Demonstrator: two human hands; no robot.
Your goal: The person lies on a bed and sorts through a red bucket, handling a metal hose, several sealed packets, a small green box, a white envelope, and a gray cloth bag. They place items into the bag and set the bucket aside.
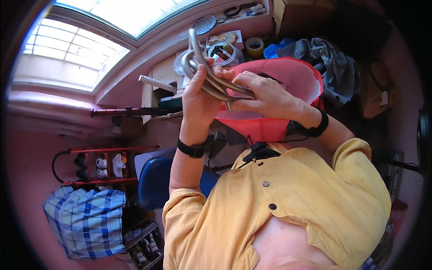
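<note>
Holding a coiled grey metal hose [204,74] up in front of me, above the red plastic tub [288,78]. My left hand [198,96] is wrapped tight around the bundle of loops from below, fingers closed on it. My right hand [263,94] is pinched shut on the strands where they run out to the right, thumb and fingers pressing them together. To do this bit well, I'd judge: keep the left grip firm so the loops don't spring apart, and feed each turn through the right hand flat, no twist, same loop size as the others. The coil stands roughly upright in the picture, top loop reaching up toward the shelf [225,20] by the window; its long axis runs from that top loop down and right into my right hand. Can't see the hose ends. Around me: a roll of tape [254,45] and a clear jar [223,54] behind the tub, a shoe rack [101,164] and a blue checked bag [85,222] lower left.
</note>
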